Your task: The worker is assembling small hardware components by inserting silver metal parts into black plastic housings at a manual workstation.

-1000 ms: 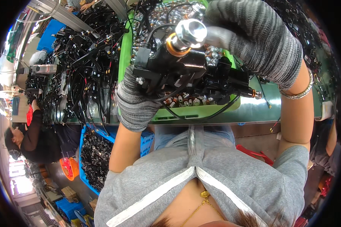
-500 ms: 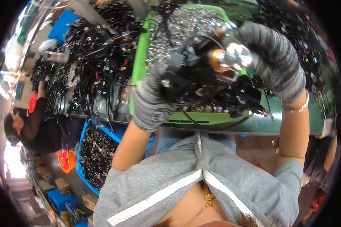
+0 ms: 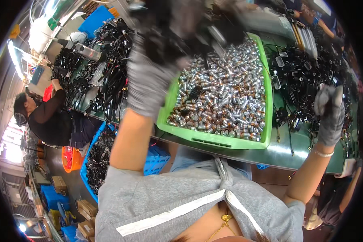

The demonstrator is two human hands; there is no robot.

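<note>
Presently, black parts [image 3: 161,40] are clamped in the raised left hand [image 3: 147,80]. Right hand [image 3: 330,115] is held apart, closure indeterminable; bare tabletop [image 3: 284,155] is seen beside the green tray [image 3: 246,144].

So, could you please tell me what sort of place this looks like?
Probably a factory assembly workshop: a green tray heaped with small metal parts, piles of black parts on the bench, and a co-worker beside it.

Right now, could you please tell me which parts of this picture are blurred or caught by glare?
In the head view, the left hand and the black assembly it holds are smeared by blur; in that same view, the metal parts in the green tray look fairly crisp, and the green tabletop carries pale glare near its front edge.
</note>
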